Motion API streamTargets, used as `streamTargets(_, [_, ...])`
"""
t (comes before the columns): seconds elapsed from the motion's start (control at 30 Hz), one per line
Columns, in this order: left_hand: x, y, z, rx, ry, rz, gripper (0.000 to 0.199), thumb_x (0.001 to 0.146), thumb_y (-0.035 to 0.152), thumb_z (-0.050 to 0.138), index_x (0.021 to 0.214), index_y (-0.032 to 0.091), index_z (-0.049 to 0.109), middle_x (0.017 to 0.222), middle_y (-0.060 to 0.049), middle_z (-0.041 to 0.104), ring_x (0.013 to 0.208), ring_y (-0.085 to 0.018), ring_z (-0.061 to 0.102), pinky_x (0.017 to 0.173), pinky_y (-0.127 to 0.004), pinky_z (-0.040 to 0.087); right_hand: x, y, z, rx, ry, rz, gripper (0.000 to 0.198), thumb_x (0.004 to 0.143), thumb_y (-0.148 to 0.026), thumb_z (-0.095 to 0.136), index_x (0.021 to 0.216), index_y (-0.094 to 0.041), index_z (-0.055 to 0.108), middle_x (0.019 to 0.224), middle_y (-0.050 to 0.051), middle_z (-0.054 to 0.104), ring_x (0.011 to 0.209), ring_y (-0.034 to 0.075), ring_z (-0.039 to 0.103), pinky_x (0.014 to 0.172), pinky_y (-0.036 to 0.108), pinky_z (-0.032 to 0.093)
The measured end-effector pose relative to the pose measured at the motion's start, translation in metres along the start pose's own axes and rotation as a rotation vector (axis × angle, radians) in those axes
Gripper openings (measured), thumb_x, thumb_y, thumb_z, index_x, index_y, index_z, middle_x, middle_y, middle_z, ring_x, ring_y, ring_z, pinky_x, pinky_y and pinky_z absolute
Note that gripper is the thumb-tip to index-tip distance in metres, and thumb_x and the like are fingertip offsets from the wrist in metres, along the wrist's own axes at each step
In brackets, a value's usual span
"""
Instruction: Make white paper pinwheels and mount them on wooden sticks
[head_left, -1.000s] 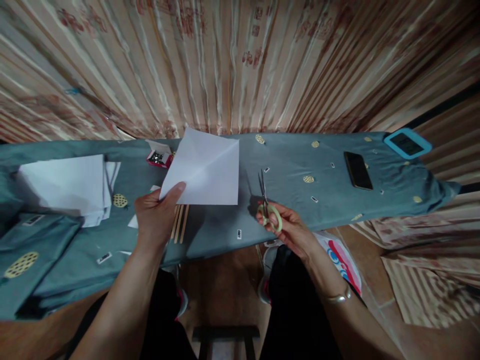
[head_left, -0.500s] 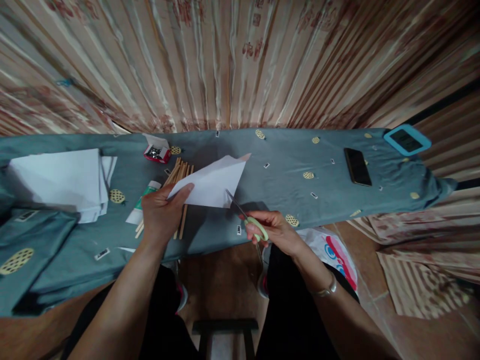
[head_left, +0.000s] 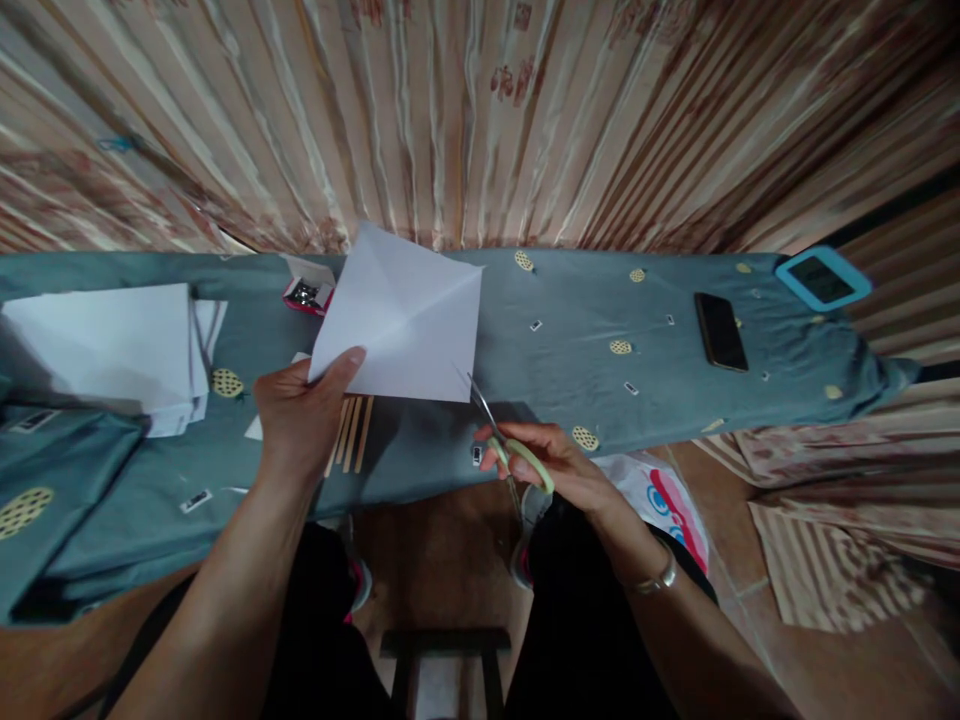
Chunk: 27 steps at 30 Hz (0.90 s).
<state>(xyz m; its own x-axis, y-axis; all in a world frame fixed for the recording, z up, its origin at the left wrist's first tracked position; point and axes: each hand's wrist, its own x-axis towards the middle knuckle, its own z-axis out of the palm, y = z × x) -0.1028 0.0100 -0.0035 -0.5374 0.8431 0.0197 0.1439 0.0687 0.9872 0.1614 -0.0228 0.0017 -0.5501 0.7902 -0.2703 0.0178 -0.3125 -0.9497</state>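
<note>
My left hand (head_left: 304,415) pinches the lower left corner of a white sheet of paper (head_left: 405,320), thumb on top. Crease lines cross the sheet, which is held up above the table. In my right hand (head_left: 544,460) is a pair of scissors (head_left: 517,455) with pale green handles. Their blades are parted, at the paper's lower right edge near its corner. Below the sheet, the ends of several thin wooden sticks (head_left: 352,430) show; the rest of them is hidden by the paper and my left hand.
A stack of white paper (head_left: 105,345) lies at the left. Behind the sheet stands a small red and white box (head_left: 307,290) of shiny metal pieces. A phone (head_left: 720,330) and a blue-framed device (head_left: 823,278) lie at the right. A striped curtain hangs behind the table.
The paper has unfolded from a folded shape into a wide creased sheet. The scissor blades have spread apart, and my left hand has shifted slightly left.
</note>
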Motion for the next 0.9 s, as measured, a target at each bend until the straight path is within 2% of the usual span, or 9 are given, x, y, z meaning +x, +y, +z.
streamTargets(0.13, [-0.0024,0.0029,0.0022,-0.03,0.004,0.063,0.009,0.068,0.025,0.078,0.069,0.016,0.077,0.065,0.003,0.072,0.058,-0.01,0.057,0.06,-0.024,0.048,0.0009,0.0048,-0.0015,0.018,-0.006,-0.016,0.06,0.073,-0.058,0.076,0.114,-0.014,0.069,0.086,0.005,0.069,0.071,0.012,0.06,0.07,0.028,0.052])
streamTargets(0.33, [-0.0051,0.0032,0.0061,-0.029,-0.016,0.055,0.01,0.069,0.024,0.078,0.076,0.017,0.079,0.068,0.004,0.073,0.058,-0.01,0.057,0.059,-0.023,0.047,0.0025,0.0095,-0.0015,0.054,-0.011,0.014,0.059,0.073,-0.056,0.077,0.113,-0.014,0.069,0.083,0.004,0.069,0.069,0.012,0.062,0.068,0.027,0.053])
streamTargets(0.5, [-0.0064,0.0029,0.0068,0.024,-0.027,0.075,0.01,0.069,0.026,0.077,0.069,0.016,0.077,0.062,0.004,0.071,0.055,-0.009,0.055,0.054,-0.022,0.043,0.0025,0.0088,-0.0015,0.032,0.0,0.013,0.059,0.074,-0.057,0.076,0.114,-0.014,0.068,0.082,0.004,0.069,0.067,0.011,0.06,0.065,0.027,0.052])
streamTargets(0.77, [-0.0084,0.0022,0.0091,-0.025,-0.046,0.083,0.016,0.07,0.026,0.077,0.084,0.018,0.079,0.078,0.002,0.077,0.064,-0.012,0.063,0.067,-0.027,0.053,0.0026,0.01,-0.0011,0.05,0.008,0.034,0.06,0.074,-0.055,0.077,0.115,-0.011,0.068,0.082,0.005,0.068,0.066,0.01,0.059,0.065,0.027,0.052])
streamTargets(0.9, [-0.0092,0.0033,0.0091,-0.019,-0.037,0.069,0.015,0.069,0.027,0.077,0.082,0.019,0.079,0.075,0.002,0.076,0.062,-0.012,0.063,0.063,-0.027,0.052,0.0027,0.0109,-0.0012,0.064,0.014,0.022,0.055,0.073,-0.054,0.078,0.111,-0.015,0.07,0.079,0.002,0.068,0.066,0.009,0.06,0.065,0.024,0.051])
